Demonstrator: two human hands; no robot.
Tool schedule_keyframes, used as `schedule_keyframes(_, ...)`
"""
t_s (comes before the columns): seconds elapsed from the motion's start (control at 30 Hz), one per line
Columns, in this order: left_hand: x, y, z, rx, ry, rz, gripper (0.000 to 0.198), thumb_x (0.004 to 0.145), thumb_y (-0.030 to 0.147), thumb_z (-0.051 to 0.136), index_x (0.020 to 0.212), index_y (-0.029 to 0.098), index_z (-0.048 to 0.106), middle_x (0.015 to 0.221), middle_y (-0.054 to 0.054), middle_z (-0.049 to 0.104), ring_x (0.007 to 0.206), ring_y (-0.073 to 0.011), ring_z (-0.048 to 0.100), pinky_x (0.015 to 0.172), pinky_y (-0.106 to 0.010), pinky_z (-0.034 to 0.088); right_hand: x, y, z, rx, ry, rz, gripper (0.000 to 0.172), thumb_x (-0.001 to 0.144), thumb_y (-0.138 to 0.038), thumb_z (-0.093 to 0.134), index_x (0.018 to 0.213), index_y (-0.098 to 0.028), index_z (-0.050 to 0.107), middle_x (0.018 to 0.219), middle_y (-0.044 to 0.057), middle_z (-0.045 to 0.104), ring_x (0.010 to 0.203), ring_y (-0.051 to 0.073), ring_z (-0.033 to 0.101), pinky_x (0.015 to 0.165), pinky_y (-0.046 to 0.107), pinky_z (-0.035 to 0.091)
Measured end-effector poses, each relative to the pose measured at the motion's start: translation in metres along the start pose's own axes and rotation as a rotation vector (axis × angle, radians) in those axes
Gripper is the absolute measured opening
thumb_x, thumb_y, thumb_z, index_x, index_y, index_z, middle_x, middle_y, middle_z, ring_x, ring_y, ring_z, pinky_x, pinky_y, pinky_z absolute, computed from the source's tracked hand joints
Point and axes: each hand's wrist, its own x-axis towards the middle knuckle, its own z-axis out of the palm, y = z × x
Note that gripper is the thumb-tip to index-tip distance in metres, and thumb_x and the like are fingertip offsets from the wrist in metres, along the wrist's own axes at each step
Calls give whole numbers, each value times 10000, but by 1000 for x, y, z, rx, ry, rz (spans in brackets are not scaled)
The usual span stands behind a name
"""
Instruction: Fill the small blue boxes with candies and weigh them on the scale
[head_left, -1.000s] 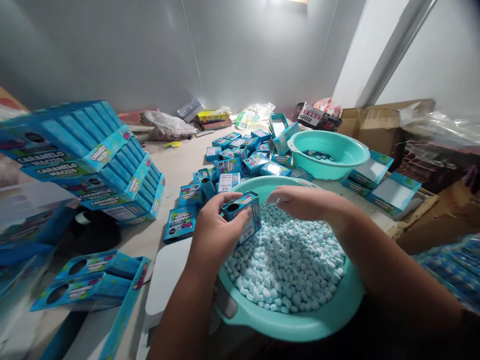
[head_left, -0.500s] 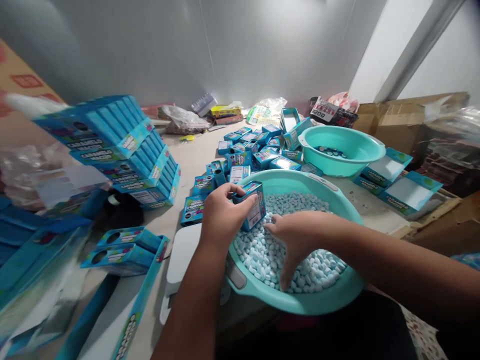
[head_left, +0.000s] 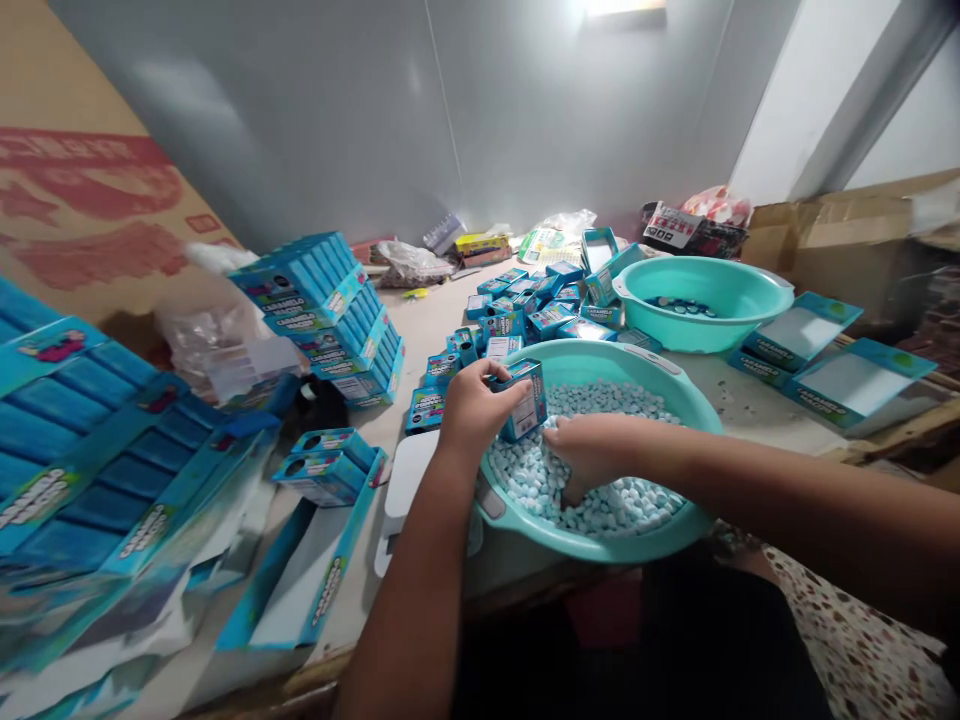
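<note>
Grey wall [head_left: 337, 120] backs the pale bench [head_left: 431, 322]. Blue cardboard cartons [head_left: 330, 318] stand stacked; the left hand [head_left: 480, 408] clasps a small blue cardboard box [head_left: 529, 406] at a round turquoise plastic basin [head_left: 592, 546]; the right hand [head_left: 591, 452], half-curled, dips into its pale-blue candies [head_left: 634, 505], grip hidden.

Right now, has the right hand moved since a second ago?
Yes. Judged against the near bowl, the right hand has come away from the far rim, toward the near side and down into the pale candies.

A printed blue box [head_left: 529, 405], roughly upright, is at the left edge of pale-blue pellets [head_left: 626, 508] in a turquoise basin [head_left: 600, 547].
</note>
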Motion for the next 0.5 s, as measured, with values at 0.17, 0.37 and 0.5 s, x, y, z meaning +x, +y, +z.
schedule_keyframes(0.17, -1, 1, 0, -25, -47, 4, 328, 687, 466, 755, 752, 181, 605, 670, 41, 559, 590, -109, 449, 561, -238, 334, -8, -2, 9, 20, 86, -49, 661, 723, -373, 748, 1246, 10, 616, 1114, 252, 700, 959, 370, 688, 702, 356, 464)
schedule_keyframes(0.37, -6, 2, -1, 23, -71, 2, 321, 695, 465, 745, 781, 188, 606, 694, 37, 565, 617, -113, 472, 568, -232, 337, -15, -1, 15, 53, 113, -40, 501, 763, -331, 681, 1171, -44, 637, 1060, 205, 724, 904, 341, 694, 639, 339, 411)
schedule_keyframes(0.5, -7, 2, -1, 80, -128, 0, 287, 660, 377, 763, 850, 209, 628, 732, 34, 606, 633, -123, 498, 561, -232, 319, -10, 1, 20, 70, 115, -17, 501, 724, -372, 688, 1128, -80, 642, 1032, 196, 725, 888, 353, 691, 625, 339, 410)
